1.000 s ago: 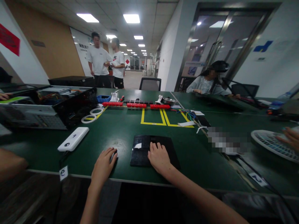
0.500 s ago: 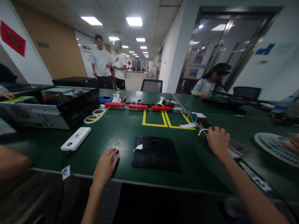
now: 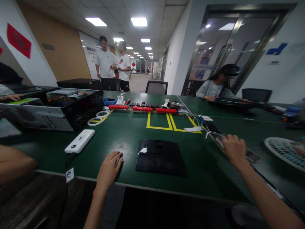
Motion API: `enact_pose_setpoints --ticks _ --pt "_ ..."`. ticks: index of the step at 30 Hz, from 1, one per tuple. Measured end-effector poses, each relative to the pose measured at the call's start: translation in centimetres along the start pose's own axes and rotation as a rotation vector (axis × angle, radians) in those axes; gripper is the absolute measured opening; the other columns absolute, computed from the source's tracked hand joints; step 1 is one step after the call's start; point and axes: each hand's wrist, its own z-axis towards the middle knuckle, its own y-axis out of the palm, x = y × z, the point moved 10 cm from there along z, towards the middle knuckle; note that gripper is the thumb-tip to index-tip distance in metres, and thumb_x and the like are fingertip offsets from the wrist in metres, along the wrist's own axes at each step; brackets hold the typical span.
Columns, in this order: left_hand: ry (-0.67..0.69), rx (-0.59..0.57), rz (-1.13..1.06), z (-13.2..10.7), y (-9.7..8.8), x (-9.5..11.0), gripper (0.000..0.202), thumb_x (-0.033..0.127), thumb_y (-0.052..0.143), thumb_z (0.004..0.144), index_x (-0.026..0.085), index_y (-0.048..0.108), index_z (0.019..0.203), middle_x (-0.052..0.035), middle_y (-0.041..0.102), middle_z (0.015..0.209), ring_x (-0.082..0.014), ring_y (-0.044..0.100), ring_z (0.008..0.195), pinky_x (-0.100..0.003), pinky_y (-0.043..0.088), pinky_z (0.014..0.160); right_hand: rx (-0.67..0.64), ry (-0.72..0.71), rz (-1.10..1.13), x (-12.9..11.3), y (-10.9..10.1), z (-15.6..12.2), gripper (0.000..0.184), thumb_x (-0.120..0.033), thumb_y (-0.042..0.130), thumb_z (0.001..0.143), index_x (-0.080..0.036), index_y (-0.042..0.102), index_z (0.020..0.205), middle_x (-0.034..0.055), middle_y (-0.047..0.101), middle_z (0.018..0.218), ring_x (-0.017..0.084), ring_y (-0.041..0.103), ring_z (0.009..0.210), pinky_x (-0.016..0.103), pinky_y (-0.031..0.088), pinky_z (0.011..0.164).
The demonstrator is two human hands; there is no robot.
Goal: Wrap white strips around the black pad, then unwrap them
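My left hand (image 3: 109, 167) rests on the table near its front edge, fingers curled over a small dark object with a pale shine, mostly hidden. To its right lies a glossy black plate (image 3: 160, 162). Farther right, my right hand (image 3: 234, 149) is closed, knuckles up, over something its fingers hide. A phone-like slab (image 3: 253, 156) lies beside that hand. Just left of the same hand are a white strip (image 3: 209, 133) and a dark flat piece (image 3: 212, 126), with coloured wires (image 3: 197, 121) behind them.
An open computer case (image 3: 81, 111) stands at left, near white rings (image 3: 94, 121) and a white power bank (image 3: 80, 141). Red blocks (image 3: 142, 108) line up behind yellow tape outlines (image 3: 159, 128). A white round grille (image 3: 283, 151) is at right. Other people sit and stand around.
My right hand has shifted right and slightly nearer, showing more of the phone-like slab's end. My left hand stays by the plate. The seated person at right has spread their hands. The view has swung slightly.
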Motion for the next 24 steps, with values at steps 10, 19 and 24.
enact_pose_setpoints --ticks 10,19,24 --pt "-0.002 -0.005 0.008 0.1 0.2 -0.1 0.034 0.035 0.044 0.089 0.018 0.065 0.109 -0.0103 0.064 0.118 -0.0258 0.055 0.116 -0.044 0.037 0.103 0.449 -0.050 0.181 -3.1 -14.3 -1.7 0.034 -0.022 0.032 0.092 -0.012 0.064 0.098 0.0131 0.057 0.079 0.024 0.048 0.076 0.035 0.035 0.064" --pt "0.000 0.009 -0.120 0.8 -1.1 1.0 0.035 0.037 0.043 0.089 0.018 0.065 0.108 -0.0092 0.066 0.115 -0.0253 0.060 0.109 -0.046 0.037 0.102 0.612 -0.400 0.764 -9.4 -20.8 -6.3 0.038 -0.010 0.044 0.088 -0.025 0.057 0.121 0.0034 0.058 0.085 0.013 0.054 0.072 0.024 0.044 0.063" --pt "0.074 -0.072 -0.360 0.5 -2.3 5.6 0.036 0.036 0.038 0.093 0.022 0.062 0.115 -0.0048 0.064 0.120 -0.0206 0.058 0.113 -0.039 0.043 0.099 0.472 -0.598 0.773 -15.9 -16.7 -8.1 0.045 -0.001 0.036 0.085 -0.021 0.060 0.117 0.0054 0.059 0.085 0.013 0.052 0.073 0.026 0.045 0.067"
